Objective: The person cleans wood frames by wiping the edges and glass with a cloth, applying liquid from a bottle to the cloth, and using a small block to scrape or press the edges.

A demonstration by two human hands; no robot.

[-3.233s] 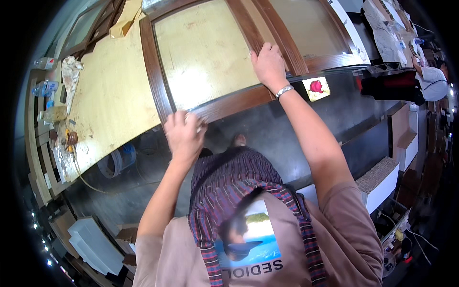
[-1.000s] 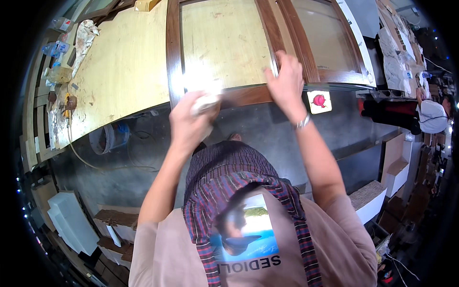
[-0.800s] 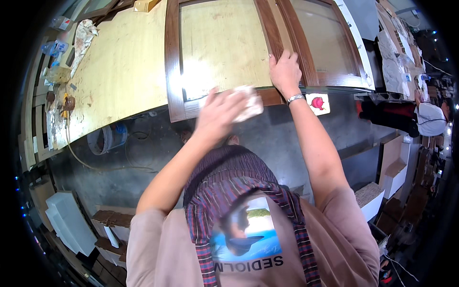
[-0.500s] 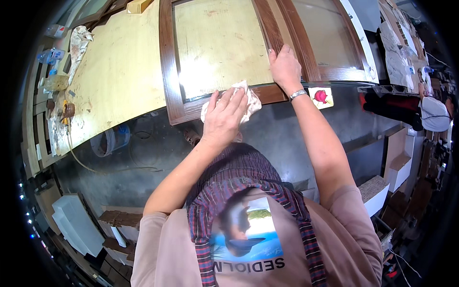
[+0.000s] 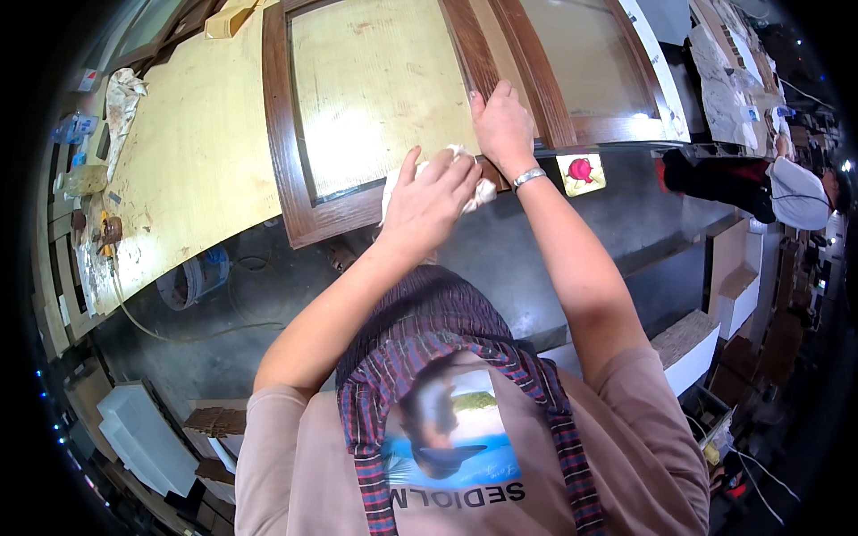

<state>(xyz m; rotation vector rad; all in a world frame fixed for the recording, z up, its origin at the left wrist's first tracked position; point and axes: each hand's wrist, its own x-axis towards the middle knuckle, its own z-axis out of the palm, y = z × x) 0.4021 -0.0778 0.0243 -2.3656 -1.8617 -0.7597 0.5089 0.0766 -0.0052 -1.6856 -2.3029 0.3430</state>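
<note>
- White cloth (image 5: 485,193): one, bunched under our left hand (image 5: 429,204) against the near rail of the brown wooden frame (image 5: 280,98); a loose fold could snag on an edge.
- Right hand (image 5: 506,125): thumb and fingers straddle the right stile; firmness we cannot tell. Slack here could let the frame skid.
- Yellow board (image 5: 197,134): beneath; the near corner overhangs it, so heavy pressing could tip the frame.
- Second frame (image 5: 534,71): just beside; sideways slip could scuff it.
</note>
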